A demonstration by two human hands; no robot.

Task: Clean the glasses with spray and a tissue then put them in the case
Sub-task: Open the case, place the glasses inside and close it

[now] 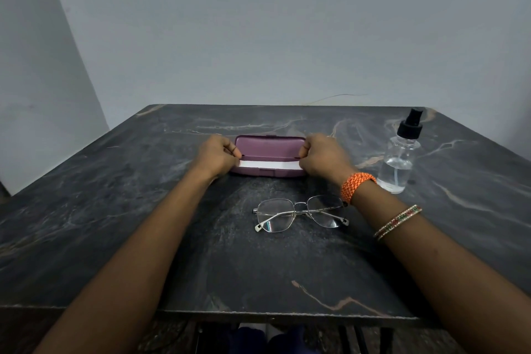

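A purple glasses case [268, 146] lies open at the middle of the dark marble table [143, 224], its lid raised toward the wall. A folded white tissue [268, 164] lies across its lower half. My left hand [217, 154] pinches the tissue's left end and my right hand [321, 156] pinches its right end. Thin metal-framed glasses [300, 214] lie folded on the table nearer to me, between my forearms. A clear spray bottle [399, 158] with a black pump top stands upright to the right of my right hand.
The table's far edge meets a grey wall [258, 37]. Its near edge runs just below my forearms. A thin wire [339, 96] trails along the wall behind the table.
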